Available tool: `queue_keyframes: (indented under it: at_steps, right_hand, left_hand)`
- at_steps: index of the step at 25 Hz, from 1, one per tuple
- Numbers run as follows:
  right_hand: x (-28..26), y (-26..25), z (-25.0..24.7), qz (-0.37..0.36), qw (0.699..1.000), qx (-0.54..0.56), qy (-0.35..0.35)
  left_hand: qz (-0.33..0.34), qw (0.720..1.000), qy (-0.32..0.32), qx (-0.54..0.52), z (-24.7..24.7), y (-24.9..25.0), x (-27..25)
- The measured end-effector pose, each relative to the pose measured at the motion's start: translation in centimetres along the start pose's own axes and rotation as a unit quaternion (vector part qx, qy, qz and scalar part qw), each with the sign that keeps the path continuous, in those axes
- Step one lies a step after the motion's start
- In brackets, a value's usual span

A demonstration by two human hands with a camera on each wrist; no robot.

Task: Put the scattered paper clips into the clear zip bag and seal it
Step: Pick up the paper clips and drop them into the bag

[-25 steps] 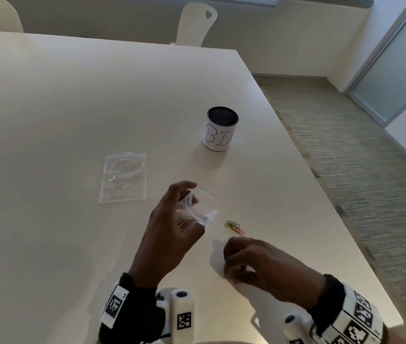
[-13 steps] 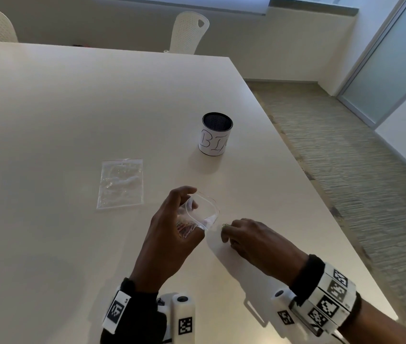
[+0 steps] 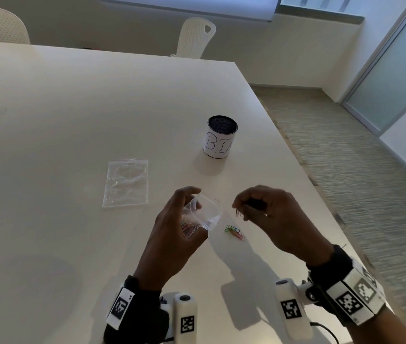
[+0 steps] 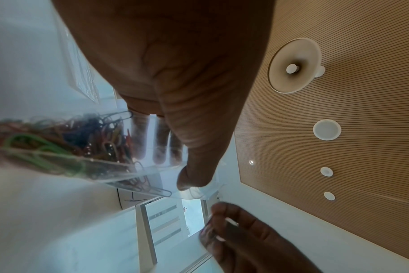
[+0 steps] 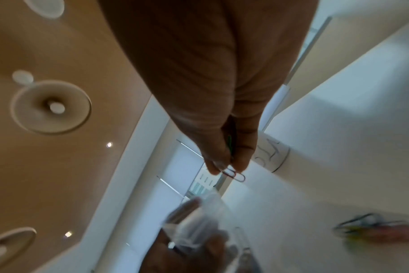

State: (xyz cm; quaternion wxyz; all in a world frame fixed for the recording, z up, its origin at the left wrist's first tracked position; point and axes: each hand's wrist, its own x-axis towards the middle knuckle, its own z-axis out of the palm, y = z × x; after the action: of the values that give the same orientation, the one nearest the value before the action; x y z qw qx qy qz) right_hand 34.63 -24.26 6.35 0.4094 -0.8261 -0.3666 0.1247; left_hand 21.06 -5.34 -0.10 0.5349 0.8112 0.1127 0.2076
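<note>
While our left hand (image 3: 179, 227) grips the clear zip bag (image 3: 205, 211) with its mouth held open and coloured clips inside, our right hand (image 3: 269, 209) pinches a paper clip (image 3: 237, 213) just at the bag's three o'clock. Loose paper clips (image 3: 234, 230) lie on the worktop (image 3: 72, 108) at its five o'clock.

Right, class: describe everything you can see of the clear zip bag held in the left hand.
The clear zip bag is thin, see-through plastic, held off the table by the left hand, fingers behind it and thumb in front. Its mouth is bowed open, facing the right hand. A tangled heap of coloured paper clips lies inside: green, blue, red and plain metal. It is unsealed.
</note>
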Motion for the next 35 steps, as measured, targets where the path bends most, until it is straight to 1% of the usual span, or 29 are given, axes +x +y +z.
queue_keyframes:
  at_steps: [2, 4, 9, 12, 14, 18, 24, 27, 33, 35]
  right_hand:
    - [0.2, -2.0, 0.1, -0.001, 0.998, 0.059, 0.024]
    - [0.5, -3.5, 0.7, -0.021, 0.996, 0.077, 0.029]
    - [1.4, -4.5, 2.5, -0.071, 0.997, 0.032, 0.031]
    - [1.6, -4.6, 2.6, -0.077, 0.996, 0.001, 0.038]
    - [1.6, -4.6, 2.5, -0.073, 0.996, 0.002, 0.041]
    - [1.5, -4.7, 2.4, -0.068, 0.997, -0.02, 0.029]
    - [1.9, -4.4, 2.9, -0.101, 0.992, -0.059, 0.038]
    - [2.0, -4.1, 2.9, -0.098, 0.993, -0.044, 0.041]
    - [2.1, -3.6, 1.6, -0.069, 0.994, -0.006, 0.084]
    - [2.2, -2.5, 1.0, -0.057, 0.995, -0.032, 0.082]
  left_hand:
    - [-0.003, 1.0, -0.003, 0.002, 0.0, 0.0, 0.0]
    - [-0.006, 1.0, -0.008, 0.005, 0.0, 0.0, 0.0]
    - [-0.009, 1.0, -0.008, 0.011, -0.1, 0.0, 0.0]
    - [-0.008, 1.0, -0.008, 0.008, -0.1, 0.0, 0.0]
    - [-0.007, 1.0, -0.007, 0.004, -0.1, 0.0, 0.0]
    - [-0.007, 1.0, -0.006, 0.007, -0.1, 0.1, 0.1]
    - [-0.01, 1.0, -0.009, 0.001, -0.1, 0.2, 0.0]
    - [-0.008, 1.0, -0.009, 0.001, -0.1, 0.2, 0.0]
    - [-0.006, 1.0, -0.01, -0.001, -0.1, 0.2, 0.0]
    - [-0.008, 1.0, -0.009, -0.007, -0.1, 0.3, 0.0]
